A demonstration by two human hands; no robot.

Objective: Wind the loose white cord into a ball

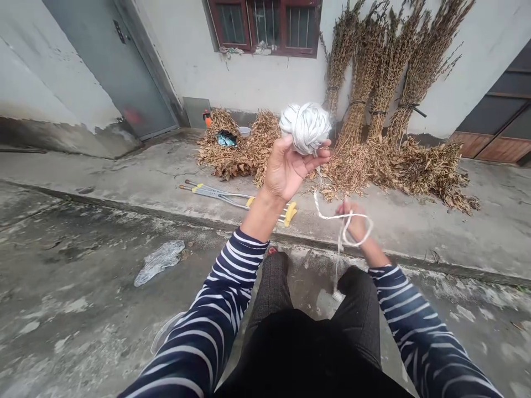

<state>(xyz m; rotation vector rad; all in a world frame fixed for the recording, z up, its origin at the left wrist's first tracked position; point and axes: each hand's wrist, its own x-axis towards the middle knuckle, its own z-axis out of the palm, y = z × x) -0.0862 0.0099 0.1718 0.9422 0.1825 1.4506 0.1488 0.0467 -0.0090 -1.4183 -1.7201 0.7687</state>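
Observation:
A thick ball of white cord rests in my left hand, raised in front of the wall with the fingers curled under and around it. From the ball a loose strand of cord runs down to my right hand, where it bends into a wide loop. My right hand is lower and to the right, its fingers closed on the strand and partly blurred. Below it the cord's free end hangs between my knees, looking frayed or bunched at the tip.
Crutches with yellow pads lie on the raised concrete ledge. Dry plant bundles lean on the wall above heaps of dried leaves. A clear plastic bag lies on the ground at left. A metal door stands further left.

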